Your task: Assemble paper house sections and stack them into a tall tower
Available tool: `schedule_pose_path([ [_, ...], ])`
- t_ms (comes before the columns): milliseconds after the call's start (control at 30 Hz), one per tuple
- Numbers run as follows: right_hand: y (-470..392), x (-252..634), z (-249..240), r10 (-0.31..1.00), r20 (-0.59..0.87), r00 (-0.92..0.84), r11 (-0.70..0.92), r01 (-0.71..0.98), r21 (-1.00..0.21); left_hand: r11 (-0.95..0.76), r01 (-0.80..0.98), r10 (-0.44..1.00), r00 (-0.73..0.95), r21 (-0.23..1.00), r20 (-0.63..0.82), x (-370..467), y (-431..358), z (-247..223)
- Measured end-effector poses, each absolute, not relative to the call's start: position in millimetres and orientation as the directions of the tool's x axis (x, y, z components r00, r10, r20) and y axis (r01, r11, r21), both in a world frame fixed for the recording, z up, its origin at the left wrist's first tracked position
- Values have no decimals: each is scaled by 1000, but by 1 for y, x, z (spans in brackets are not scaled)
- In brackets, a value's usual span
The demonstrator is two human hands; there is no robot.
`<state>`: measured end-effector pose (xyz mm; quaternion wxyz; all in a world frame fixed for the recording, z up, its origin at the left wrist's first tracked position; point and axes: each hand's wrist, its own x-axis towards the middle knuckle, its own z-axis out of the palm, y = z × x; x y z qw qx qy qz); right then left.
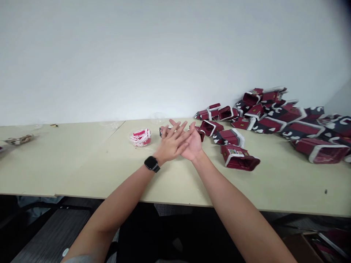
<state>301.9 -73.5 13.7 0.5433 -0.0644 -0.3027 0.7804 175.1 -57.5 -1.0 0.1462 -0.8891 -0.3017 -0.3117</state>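
A small maroon house (202,136) lies on the table just behind my hands, mostly hidden by them, so I can't tell its full shape. My left hand (172,143) is laid slantwise across the open palm of my right hand (194,144), fingers of both straight and spread, neither one gripping anything. I wear a black watch (151,163) on my left wrist. Just left of my hands a clear tub (131,140) holds red-and-white pieces (142,136). To my right, near my forearm, a house with small windows (239,157) lies on its side, its open end facing me. Beyond it a heap of similar houses (287,113), maroon with dark, white-spotted roofs and white trim, spreads along the back and far right of the pale table (82,160). Behind everything stands a plain wall (137,54); below the table's edge, at lower right, sits an open box (297,248).
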Motion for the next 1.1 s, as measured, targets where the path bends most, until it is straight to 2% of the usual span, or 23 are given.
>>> schedule_pose_path([
  [133,-71,306,12,876,244,-416,-228,-803,-550,-608,790,573,368,79,733,142,-35,7],
  [233,-69,309,10,877,260,-405,-204,-803,-560,-502,841,600,171,201,782,117,-20,11],
  [300,-68,310,8,881,268,-389,-185,-806,-563,-472,846,606,109,246,788,108,-15,11],
  [433,-67,310,9,895,255,-366,-173,-811,-558,-529,817,613,183,227,768,123,-25,7],
  [600,-72,308,13,900,219,-376,-210,-816,-538,-709,705,518,488,33,702,173,-57,-3],
  [700,-73,307,15,903,217,-370,-209,-821,-531,-746,664,473,570,-38,671,183,-61,-7],
  [800,-71,307,14,909,196,-367,-214,-818,-534,-683,730,537,493,11,685,171,-50,-4],
  [967,-68,308,11,932,186,-311,-171,-828,-533,-517,833,644,228,196,731,130,-23,4],
  [1100,-62,314,9,979,120,-167,-62,-795,-603,-442,834,671,62,331,739,107,-7,2],
])
